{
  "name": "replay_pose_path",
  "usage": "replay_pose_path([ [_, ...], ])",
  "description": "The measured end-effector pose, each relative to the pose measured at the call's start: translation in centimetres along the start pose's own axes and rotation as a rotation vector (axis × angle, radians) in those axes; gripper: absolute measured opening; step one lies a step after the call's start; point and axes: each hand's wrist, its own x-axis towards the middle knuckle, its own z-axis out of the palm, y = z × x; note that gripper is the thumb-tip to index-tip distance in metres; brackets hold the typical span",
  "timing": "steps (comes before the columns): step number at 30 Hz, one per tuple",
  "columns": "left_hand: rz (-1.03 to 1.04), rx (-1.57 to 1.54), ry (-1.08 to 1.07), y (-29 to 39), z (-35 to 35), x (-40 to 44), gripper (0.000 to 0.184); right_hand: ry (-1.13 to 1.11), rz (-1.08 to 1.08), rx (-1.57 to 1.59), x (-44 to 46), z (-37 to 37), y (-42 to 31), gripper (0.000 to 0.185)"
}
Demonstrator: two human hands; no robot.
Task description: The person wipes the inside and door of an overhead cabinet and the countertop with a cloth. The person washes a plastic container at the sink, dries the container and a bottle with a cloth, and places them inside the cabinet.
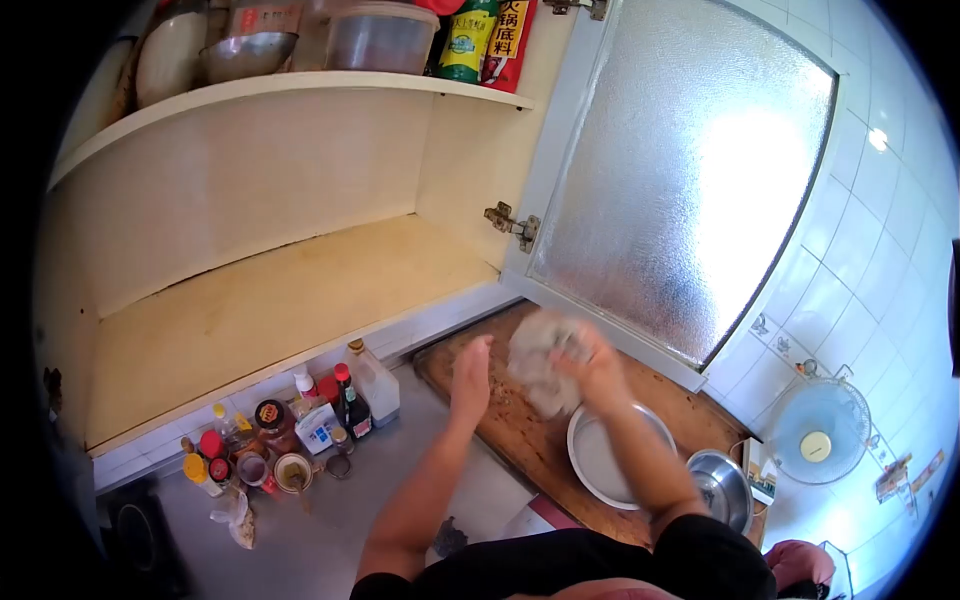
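My right hand (592, 372) grips a crumpled greyish-white cloth (540, 358), blurred by motion, above the wooden board (500, 425). To the left of the cloth, my left hand (472, 378) is raised with its fingers stretched out, and it holds nothing. A white basin (590, 465) lies on the board below my right forearm, which hides part of it. Beside that basin stands a steel bowl (722, 490).
A wall cabinet (290, 285) is open, its frosted glass door (690, 170) swung right over the board. Containers and packets fill its upper shelf (300, 80). Seasoning bottles and jars (275, 430) crowd the counter (340, 520) at left. A colander (820, 430) hangs on the tiled wall.
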Motion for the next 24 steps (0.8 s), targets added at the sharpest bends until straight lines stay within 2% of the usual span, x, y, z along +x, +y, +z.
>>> replay_pose_path([
  [1, -0.363, -0.258, -0.009, 0.9, 0.3, 1.1, 0.039, 0.008, -0.074, -0.078, 2.0, -0.9, -2.1, 0.038],
  [2, -0.433, -0.350, -0.014, 1.0, 0.9, 2.1, 0.040, 0.073, -0.149, -0.268, 3.2, 0.0, -6.4, 0.035],
  [3, -0.505, -0.439, -0.020, 1.0, 1.7, 2.8, 0.040, 0.130, -0.313, -0.662, 5.0, 0.4, -10.1, 0.033],
  [4, -0.574, -0.530, -0.030, 0.8, 2.3, 3.9, 0.040, 0.115, -0.380, -0.869, 7.3, 0.5, -12.9, 0.028],
  [5, -0.630, -0.638, -0.060, 0.3, 2.7, 5.3, 0.040, 0.150, -0.691, -0.999, 10.6, 0.1, -14.7, 0.031],
  [6, -0.687, -0.749, -0.090, -0.3, 3.1, 6.7, 0.040, 0.199, -1.109, -1.231, 14.3, -0.4, -17.2, 0.033],
  [8, -0.726, -0.924, -0.148, -0.5, 3.9, 8.8, 0.042, 0.495, -1.299, -1.685, 19.3, 1.2, -22.6, 0.041],
  [9, -0.707, -0.985, -0.176, -0.3, 4.2, 9.4, 0.044, 0.536, -1.350, -1.822, 21.8, 1.6, -24.6, 0.037],
  [12, -0.597, -1.131, -0.314, -1.3, 4.6, 11.2, 0.053, 0.508, -0.962, -2.080, 25.2, 3.2, -26.8, 0.071],
  [15, -0.543, -1.215, -0.385, -2.0, 5.1, 11.5, 0.058, 0.730, -1.142, -2.414, 28.4, 1.4, -22.6, 0.058],
  [16, -0.537, -1.239, -0.395, -2.0, 5.3, 11.6, 0.060, 0.724, -1.224, -2.362, 27.6, 2.0, -20.6, 0.036],
  [18, -0.516, -1.236, -0.390, -1.9, 5.3, 11.6, 0.060, 0.578, -1.035, -2.401, 26.0, 1.7, -15.7, 0.039],
  [20, -0.530, -1.234, -0.382, -2.0, 5.4, 11.6, 0.061, 0.506, -1.138, -2.371, 22.7, 2.0, -9.6, 0.041],
  [22, -0.576, -1.225, -0.362, -2.2, 5.2, 11.7, 0.061, 0.372, -1.122, -2.350, 19.4, 2.8, -4.5, 0.038],
  [24, -0.574, -1.216, -0.411, -2.7, 5.1, 12.0, 0.063, 0.211, -1.059, -2.270, 17.8, 2.6, -2.6, 0.035],
])
